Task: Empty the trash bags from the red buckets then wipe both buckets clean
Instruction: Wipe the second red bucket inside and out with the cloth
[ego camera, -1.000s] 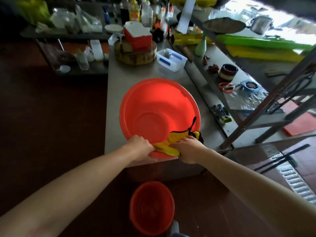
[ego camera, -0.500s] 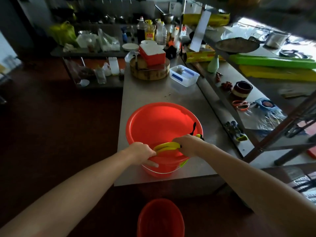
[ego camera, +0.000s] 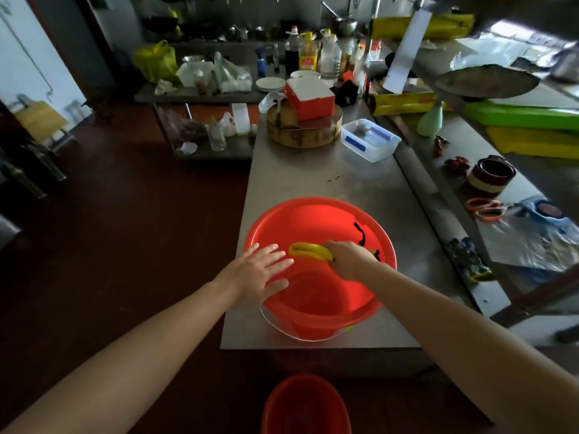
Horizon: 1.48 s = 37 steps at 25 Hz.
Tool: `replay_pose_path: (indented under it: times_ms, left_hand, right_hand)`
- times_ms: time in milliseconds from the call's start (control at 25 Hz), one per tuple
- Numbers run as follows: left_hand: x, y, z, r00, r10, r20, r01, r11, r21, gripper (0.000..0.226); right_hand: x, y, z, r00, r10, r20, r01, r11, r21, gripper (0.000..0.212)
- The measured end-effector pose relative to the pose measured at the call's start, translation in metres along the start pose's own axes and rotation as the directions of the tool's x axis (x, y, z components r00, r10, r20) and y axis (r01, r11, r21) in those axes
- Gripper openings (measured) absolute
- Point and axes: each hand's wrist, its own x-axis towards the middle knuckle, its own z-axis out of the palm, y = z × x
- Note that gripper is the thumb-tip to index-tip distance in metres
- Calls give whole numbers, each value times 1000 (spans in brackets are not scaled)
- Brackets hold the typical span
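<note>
A large red bucket (ego camera: pixel 316 223) stands on the near end of the steel table (ego camera: pixel 313 180), its wire handle hanging down the front. My right hand (ego camera: pixel 347 258) grips a yellow cloth with black trim (ego camera: pixel 308 251) inside the bucket, against its inner wall. My left hand (ego camera: pixel 260 270) lies flat with fingers spread over the bucket's left rim. A second red bucket (ego camera: pixel 305 405) stands on the floor below the table's front edge. No trash bag shows in either bucket.
At the table's far end sit a round wooden block (ego camera: pixel 302 133) with a red and white box (ego camera: pixel 310 97) on it and a clear plastic tub (ego camera: pixel 369 139). A lower shelf (ego camera: pixel 463 161) to the right holds a brown jar, orange scissors and foil. Dark red floor lies left.
My left hand has let go of the near rim and now lies open on the left rim. My right hand has carried the cloth from the near rim deeper into the bucket.
</note>
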Motion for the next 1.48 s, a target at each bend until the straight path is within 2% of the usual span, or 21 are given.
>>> replay_pose_path:
  times_ms: [80, 120, 160, 280, 600, 760, 840, 920, 1000, 1160, 1240, 1320, 1400, 1480]
  left_hand:
    - [12, -15, -1, 999, 37, -14, -37, 999, -6, 69]
    - [21, -25, -1, 998, 58, -16, -58, 998, -6, 67]
    - [30, -34, -2, 997, 70, -24, -70, 998, -1, 66]
    - [56, -61, -5, 998, 67, -9, -67, 997, 28, 61]
    - [89, -95, 11, 990, 122, 68, -121, 993, -17, 68]
    - [86, -96, 18, 992, 127, -10, -127, 992, -11, 67]
    - [85, -96, 22, 988, 145, -46, -146, 989, -8, 63]
    - [87, -97, 27, 984, 157, -84, -158, 987, -5, 60]
    - [89, -97, 31, 978, 178, -104, -180, 984, -1, 59]
    - [90, -97, 28, 979, 180, -98, -180, 984, 5, 59]
    - [89, -97, 26, 981, 177, -79, -177, 984, 9, 58]
    - [88, -98, 26, 983, 173, -70, -172, 985, 20, 58]
    - [87, -98, 25, 982, 176, -68, -174, 984, 30, 59]
    - [87, -97, 23, 982, 174, -72, -174, 985, 11, 60]
  right_hand:
    - [13, -4, 24, 958, 9, 285, 33, 989, -143, 51]
    - [20, -7, 34, 911, 74, 406, -6, 986, -166, 64]
    - [26, -8, 43, 872, 143, 467, -74, 984, -163, 71]
    - [44, -15, 61, 834, 247, 494, -192, 968, -160, 75]
    - [92, -51, 105, 802, 282, 526, -186, 956, -229, 82]
    - [102, -42, 136, 853, 305, 424, -196, 939, -281, 80]
    - [110, -35, 157, 872, 286, 398, -196, 948, -252, 73]
    - [117, -30, 178, 932, 188, 311, -97, 953, -285, 68]
    - [126, -31, 191, 959, 99, 265, -25, 963, -269, 78]
    - [130, -49, 205, 969, 193, 156, -174, 977, -125, 76]
    - [135, -46, 206, 931, 262, 253, -269, 963, -9, 79]
    - [135, -32, 206, 887, 319, 333, -344, 939, 17, 80]
    - [128, -11, 203, 857, 364, 365, -380, 924, -31, 75]
    - [118, 5, 200, 849, 344, 401, -313, 939, -144, 71]
